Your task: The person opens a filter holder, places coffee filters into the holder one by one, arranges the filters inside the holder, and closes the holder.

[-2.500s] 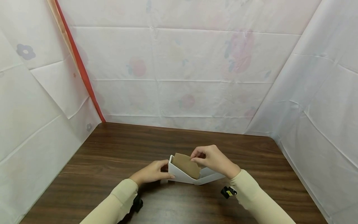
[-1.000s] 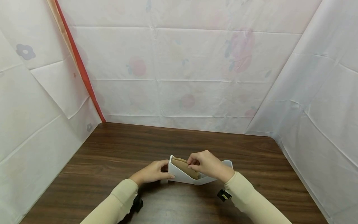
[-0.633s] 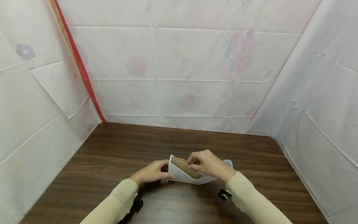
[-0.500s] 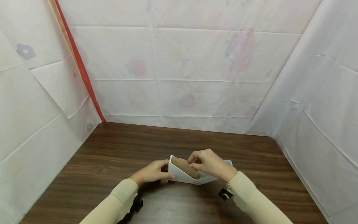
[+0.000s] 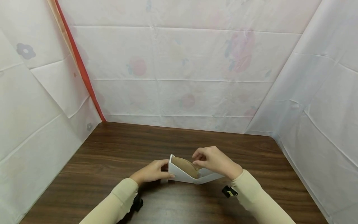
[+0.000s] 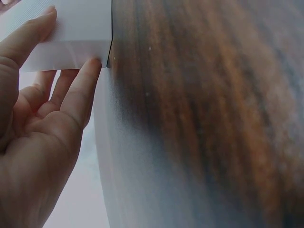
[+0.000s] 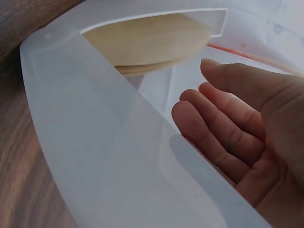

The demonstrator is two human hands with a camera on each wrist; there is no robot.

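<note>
A white box [image 5: 181, 174] with a slanted open top stands on the table, its lid [image 5: 208, 177] swung out to the right. Inside stand several thin brown paper sheets with a curved edge [image 5: 185, 165], resembling coffee filters; the right wrist view shows their layered edges [image 7: 152, 40]. My left hand [image 5: 152, 171] grips the box's left end, thumb on the near side and fingertips against the end wall [image 6: 64, 54]. Above the lid, my right hand [image 5: 213, 160] is loosely bent, thumb apart from the fingers [image 7: 209, 123]. It holds nothing and is clear of the sheets.
The box stands on a dark wood-grain table [image 5: 134, 140]. White printed sheeting [image 5: 173, 71] hangs behind and along both sides, with a red strip [image 5: 81, 67] at the back left corner. A black wrist device [image 5: 229, 191] sits under the right sleeve.
A brown sheet that my right hand pinched above the box has gone down among the others. The right hand has let go and drawn back up and right. My left hand keeps its grip.
</note>
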